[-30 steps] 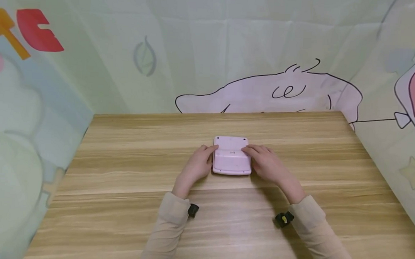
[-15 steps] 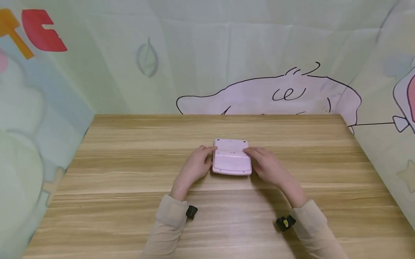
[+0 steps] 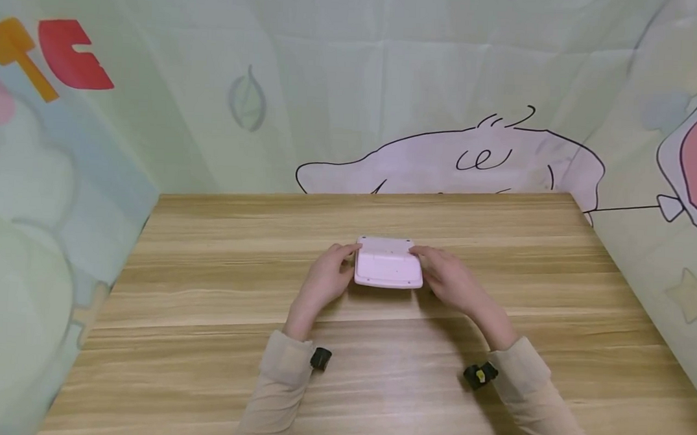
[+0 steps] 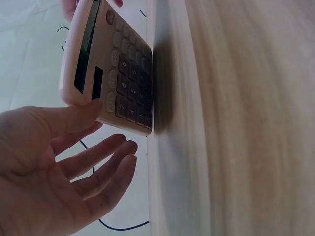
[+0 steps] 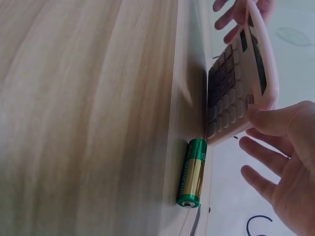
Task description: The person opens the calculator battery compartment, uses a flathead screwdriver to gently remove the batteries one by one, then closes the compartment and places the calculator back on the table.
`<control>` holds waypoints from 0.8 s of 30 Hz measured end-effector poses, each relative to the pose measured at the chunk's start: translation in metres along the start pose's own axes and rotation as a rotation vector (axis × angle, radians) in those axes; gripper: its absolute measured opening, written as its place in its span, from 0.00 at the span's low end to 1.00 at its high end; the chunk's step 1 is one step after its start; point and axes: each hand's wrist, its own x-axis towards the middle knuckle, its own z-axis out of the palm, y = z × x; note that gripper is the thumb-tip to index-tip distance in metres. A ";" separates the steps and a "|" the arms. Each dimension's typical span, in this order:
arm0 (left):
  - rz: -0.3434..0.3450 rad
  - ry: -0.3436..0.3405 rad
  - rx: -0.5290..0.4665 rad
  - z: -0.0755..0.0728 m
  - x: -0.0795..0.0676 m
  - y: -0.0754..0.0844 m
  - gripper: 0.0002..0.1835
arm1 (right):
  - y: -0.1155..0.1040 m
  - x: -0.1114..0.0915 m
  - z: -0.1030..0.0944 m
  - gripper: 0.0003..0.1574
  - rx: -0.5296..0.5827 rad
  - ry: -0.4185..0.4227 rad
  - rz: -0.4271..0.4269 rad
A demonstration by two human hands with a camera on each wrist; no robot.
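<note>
A pink calculator (image 3: 388,267) is tilted, its back toward the head camera and its near edge raised off the table. In the left wrist view its number keys and dark display show on the underside. My left hand (image 3: 327,276) pinches the left edge between thumb and index finger, the other fingers loosely spread. On the opposite edge my right hand (image 3: 452,282) pinches it likewise, with the thumb (image 5: 275,120) on the key face. A green and gold battery (image 5: 192,173) lies on the table beside the calculator; the head view does not show it.
The wood-grain table (image 3: 218,264) extends around both hands. Printed cloth (image 3: 330,100) with cartoon drawings hangs behind and at both sides. Black cameras (image 3: 321,359) sit at both wrists.
Both hands have tilted the calculator, raising its near edge from the table; its back now looks foreshortened in the head view. The head view has shifted slightly.
</note>
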 end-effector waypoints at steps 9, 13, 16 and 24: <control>0.010 0.012 -0.031 -0.001 -0.003 0.001 0.25 | -0.001 -0.003 -0.002 0.27 0.037 0.009 0.018; 0.012 0.023 -0.052 -0.001 -0.005 0.003 0.25 | -0.001 -0.004 -0.003 0.28 0.064 0.023 0.012; 0.014 0.033 -0.065 -0.001 -0.005 0.003 0.24 | -0.001 -0.004 -0.004 0.29 0.084 0.024 0.022; 0.010 0.045 -0.096 -0.003 -0.006 0.004 0.22 | -0.003 -0.003 -0.006 0.28 0.148 0.032 0.050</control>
